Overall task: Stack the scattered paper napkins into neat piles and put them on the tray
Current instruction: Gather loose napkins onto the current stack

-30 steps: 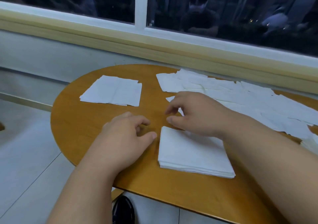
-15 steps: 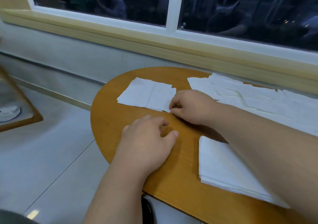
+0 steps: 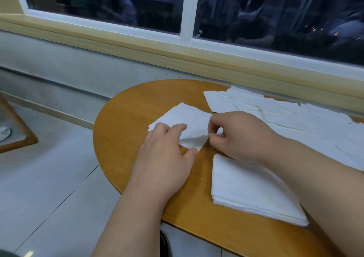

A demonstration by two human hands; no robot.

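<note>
Gathering loose napkin (image 3: 183,118) at frame centre on the desk (image 3: 126,118) | left hand (image 3: 165,158) grip pinches its lower-left side, right hand (image 3: 238,136) grip pinches its right corner | neat pile (image 3: 252,189) lies just lower right of it, nearer the right hand | tray not in view

Rounded wooden tabletop (image 3: 126,118) was bare at its left end, a squared stack of napkins (image 3: 246,193) lay near its front edge, scattered napkins (image 3: 295,116) overlapped along its far side, loose napkins (image 3: 189,118) lay mid-table, one corner raised.
</note>
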